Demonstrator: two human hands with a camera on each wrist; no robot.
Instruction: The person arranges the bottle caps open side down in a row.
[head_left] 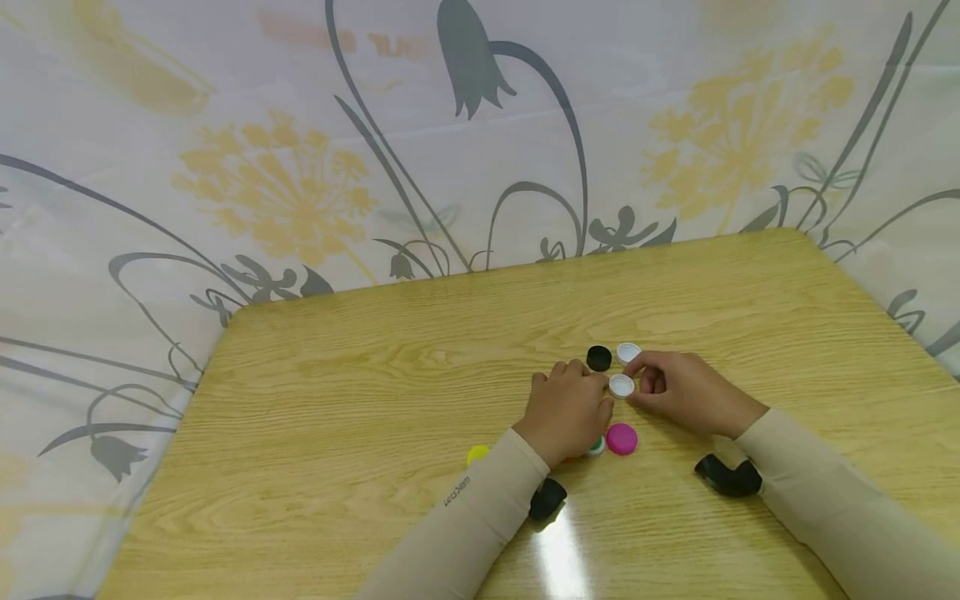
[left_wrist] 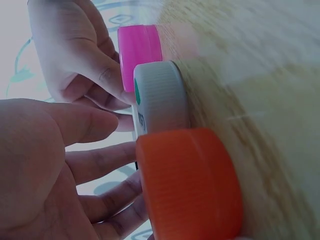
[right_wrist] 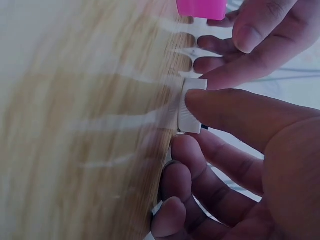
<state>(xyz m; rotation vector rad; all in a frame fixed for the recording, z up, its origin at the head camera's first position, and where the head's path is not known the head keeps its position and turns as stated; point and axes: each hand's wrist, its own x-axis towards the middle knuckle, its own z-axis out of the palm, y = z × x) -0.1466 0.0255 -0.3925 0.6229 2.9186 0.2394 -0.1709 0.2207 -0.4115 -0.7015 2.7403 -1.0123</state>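
In the head view my right hand [head_left: 686, 392] pinches a white bottle cap [head_left: 622, 386] between thumb and forefinger, its hollow side up. The right wrist view has the thumb against the ribbed side of this white cap [right_wrist: 191, 117]. My left hand [head_left: 566, 408] reaches in from the other side, forefinger at the cap's left edge, thumb apart from the other fingers. Just behind are a black cap [head_left: 599, 358] and a second white cap [head_left: 628, 353]. Nearer lies a pink cap [head_left: 622, 439]. Beside it, a white cap with a green top [left_wrist: 162, 97] is partly hidden in the head view.
An orange cap [left_wrist: 190, 185] sits close below the left hand. The yellow cap [head_left: 477, 454] shows past the left sleeve. Black curved wrist pieces [head_left: 547, 500] hang under both forearms. A flower-patterned cloth [head_left: 480, 167] rises behind the wooden table [head_left: 337, 417].
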